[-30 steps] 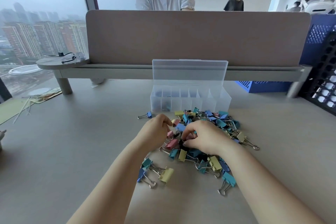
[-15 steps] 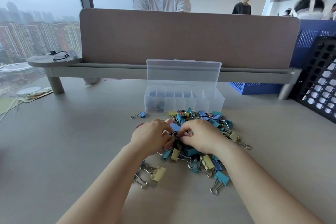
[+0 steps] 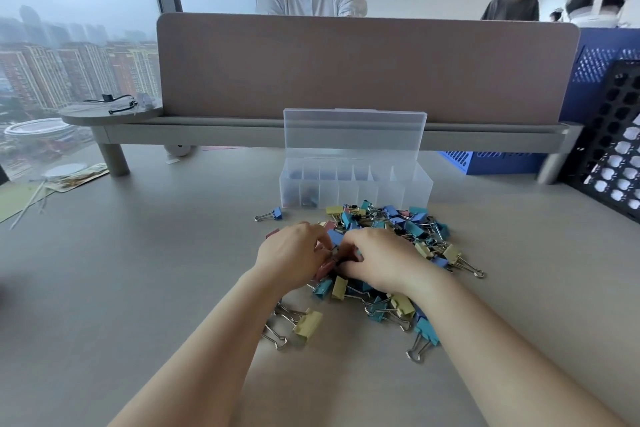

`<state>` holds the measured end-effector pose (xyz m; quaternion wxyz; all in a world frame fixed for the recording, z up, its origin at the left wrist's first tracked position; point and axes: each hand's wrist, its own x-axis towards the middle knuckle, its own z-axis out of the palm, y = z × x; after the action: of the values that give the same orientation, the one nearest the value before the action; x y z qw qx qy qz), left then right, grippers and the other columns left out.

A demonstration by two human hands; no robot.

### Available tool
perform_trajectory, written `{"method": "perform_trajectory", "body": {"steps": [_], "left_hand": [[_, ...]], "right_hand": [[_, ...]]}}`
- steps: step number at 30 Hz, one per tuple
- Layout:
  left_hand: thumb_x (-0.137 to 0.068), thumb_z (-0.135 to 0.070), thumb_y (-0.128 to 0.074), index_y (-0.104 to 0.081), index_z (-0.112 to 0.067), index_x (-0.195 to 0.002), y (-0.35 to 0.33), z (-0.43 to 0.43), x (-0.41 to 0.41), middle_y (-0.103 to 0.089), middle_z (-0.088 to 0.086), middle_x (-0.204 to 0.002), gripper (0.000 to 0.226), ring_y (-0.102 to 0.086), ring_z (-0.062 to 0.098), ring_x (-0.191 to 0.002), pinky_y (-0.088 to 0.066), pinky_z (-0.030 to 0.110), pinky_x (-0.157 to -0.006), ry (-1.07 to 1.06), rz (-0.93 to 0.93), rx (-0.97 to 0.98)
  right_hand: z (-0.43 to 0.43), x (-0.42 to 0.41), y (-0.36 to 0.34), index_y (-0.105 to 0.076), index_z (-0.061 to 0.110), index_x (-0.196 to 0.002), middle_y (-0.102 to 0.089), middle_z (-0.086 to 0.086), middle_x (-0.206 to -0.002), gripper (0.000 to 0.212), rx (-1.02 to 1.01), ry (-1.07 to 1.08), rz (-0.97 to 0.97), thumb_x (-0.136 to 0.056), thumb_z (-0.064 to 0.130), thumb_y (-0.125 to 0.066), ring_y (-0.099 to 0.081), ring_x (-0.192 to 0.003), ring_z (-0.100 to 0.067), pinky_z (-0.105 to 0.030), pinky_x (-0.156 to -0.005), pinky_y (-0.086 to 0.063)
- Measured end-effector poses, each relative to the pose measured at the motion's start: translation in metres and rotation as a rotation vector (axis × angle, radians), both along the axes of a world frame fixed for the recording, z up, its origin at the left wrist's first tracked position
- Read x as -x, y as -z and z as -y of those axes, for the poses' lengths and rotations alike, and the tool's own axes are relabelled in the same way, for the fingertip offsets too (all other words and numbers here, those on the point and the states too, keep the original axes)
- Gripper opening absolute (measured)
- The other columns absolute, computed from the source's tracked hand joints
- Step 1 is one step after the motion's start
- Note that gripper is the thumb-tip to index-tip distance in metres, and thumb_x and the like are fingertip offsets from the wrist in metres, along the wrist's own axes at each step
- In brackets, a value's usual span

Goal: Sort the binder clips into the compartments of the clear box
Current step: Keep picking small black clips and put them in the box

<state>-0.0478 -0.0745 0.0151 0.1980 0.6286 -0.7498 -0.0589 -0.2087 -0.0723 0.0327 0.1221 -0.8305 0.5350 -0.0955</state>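
Observation:
A heap of binder clips [image 3: 391,236] in blue, teal, yellow and pink lies on the grey desk, just in front of the clear box [image 3: 415,189]. The box's lid [image 3: 353,130] stands open and upright, and a few dark clips [image 3: 307,200] sit in a compartment near its left end. My left hand [image 3: 294,256] and my right hand [image 3: 379,262] rest close together on the near side of the heap, fingers curled. Their fingertips meet over pink clips [image 3: 325,270]. One blue clip [image 3: 273,215] lies apart on the left, and a yellow clip [image 3: 308,322] lies nearer me.
A brown divider panel [image 3: 346,66] with a grey shelf [image 3: 207,133] runs behind the box. A black crate [image 3: 616,149] and a blue basket [image 3: 485,163] stand at the right. Papers [image 3: 69,177] lie far left. People sit and stand beyond the divider.
My two hands have drawn closer together over the pink clips in the heap. The box and the loose clips lie as before.

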Motion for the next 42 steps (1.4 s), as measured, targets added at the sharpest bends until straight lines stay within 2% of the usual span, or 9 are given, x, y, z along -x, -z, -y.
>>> {"method": "perform_trajectory", "body": {"steps": [6,12,16,19,23,28,30,36,42], "left_hand": [[-0.092,-0.020,-0.057,-0.059,-0.026,-0.088,-0.008,0.006,-0.002,-0.049,-0.006,-0.067,0.008,-0.046,0.012,-0.062,-0.039,0.022,-0.059,0.044,-0.374,-0.107],[-0.098,-0.013,-0.046,-0.052,-0.003,-0.089,-0.027,-0.003,-0.004,-0.048,0.006,-0.070,0.015,-0.044,0.012,-0.059,-0.043,0.020,-0.051,0.049,-1.577,-0.658],[-0.097,-0.014,-0.040,-0.044,-0.008,-0.080,-0.030,-0.005,-0.003,-0.053,0.014,-0.082,0.018,-0.058,0.016,-0.056,-0.052,0.020,-0.048,0.029,-1.842,-0.806],[-0.095,-0.015,-0.037,-0.045,-0.007,-0.074,-0.032,-0.008,-0.004,-0.055,0.013,-0.075,0.024,-0.061,0.018,-0.055,-0.053,0.020,-0.047,0.034,-1.867,-0.846],[-0.096,-0.025,-0.047,-0.053,-0.012,-0.076,-0.031,-0.007,-0.006,-0.050,0.001,-0.063,0.025,-0.045,0.007,-0.045,-0.036,0.012,-0.035,0.010,-1.654,-0.823],[-0.088,-0.029,-0.064,-0.068,-0.021,-0.089,-0.030,-0.009,-0.006,-0.051,-0.007,-0.066,0.008,-0.038,0.006,-0.051,-0.030,0.016,-0.047,0.065,-0.466,-0.349],[-0.086,-0.025,-0.066,-0.068,-0.027,-0.089,-0.032,-0.012,-0.009,-0.049,-0.011,-0.064,0.004,-0.039,0.003,-0.051,-0.033,0.012,-0.051,0.195,-0.239,-0.313],[-0.088,-0.020,-0.061,-0.070,-0.031,-0.093,-0.035,-0.013,-0.016,-0.047,-0.010,-0.066,0.015,-0.038,0.005,-0.052,-0.032,0.012,-0.051,0.280,-0.144,-0.292],[-0.085,-0.030,-0.064,-0.067,-0.038,-0.100,-0.028,-0.012,-0.009,-0.044,-0.013,-0.071,0.017,-0.042,0.006,-0.062,-0.034,0.024,-0.059,0.236,0.044,-0.243]], "right_hand": [[0.002,0.008,-0.013,-0.061,0.018,-0.101,-0.057,0.007,-0.085,0.014,-0.194,0.124,0.479,-0.091,0.026,-0.057,-0.051,-0.071,-0.007,-0.023,-0.059,-0.038],[0.004,0.015,-0.018,-0.055,0.006,-0.086,-0.056,-0.009,-0.069,0.021,-0.783,0.274,1.425,-0.093,0.011,-0.036,-0.049,-0.051,-0.014,-0.017,-0.038,-0.034],[0.006,0.018,-0.017,-0.061,0.009,-0.082,-0.055,-0.003,-0.067,0.022,-0.735,0.274,1.336,-0.095,0.023,-0.049,-0.047,-0.049,-0.010,-0.015,-0.035,-0.030],[0.003,0.017,-0.016,-0.066,0.013,-0.083,-0.054,0.003,-0.067,0.013,-0.421,0.186,0.805,-0.087,0.024,-0.068,-0.046,-0.055,-0.009,-0.018,-0.047,-0.034],[-0.001,0.012,-0.017,-0.070,0.026,-0.076,-0.063,0.013,-0.079,0.008,-0.245,0.046,0.381,-0.080,0.023,-0.077,-0.057,-0.077,-0.005,-0.021,-0.068,-0.042],[-0.006,0.012,-0.021,-0.075,0.025,-0.082,-0.056,0.018,-0.070,0.006,-0.280,-0.018,0.247,-0.077,0.022,-0.078,-0.052,-0.069,0.000,-0.017,-0.061,-0.038],[-0.009,0.012,-0.026,-0.075,0.022,-0.086,-0.055,0.018,-0.071,0.012,-0.291,-0.040,0.206,-0.076,0.026,-0.079,-0.051,-0.071,0.000,-0.018,-0.062,-0.039],[-0.013,0.005,-0.025,-0.076,0.024,-0.090,-0.068,0.006,-0.100,0.014,-0.291,-0.102,0.106,-0.078,0.031,-0.078,-0.060,-0.097,-0.015,-0.032,-0.086,-0.048],[-0.010,0.013,-0.027,-0.077,0.030,-0.091,-0.065,0.014,-0.092,0.016,-0.229,-0.103,0.097,-0.080,0.019,-0.073,-0.058,-0.090,-0.013,-0.029,-0.078,-0.048]]}}
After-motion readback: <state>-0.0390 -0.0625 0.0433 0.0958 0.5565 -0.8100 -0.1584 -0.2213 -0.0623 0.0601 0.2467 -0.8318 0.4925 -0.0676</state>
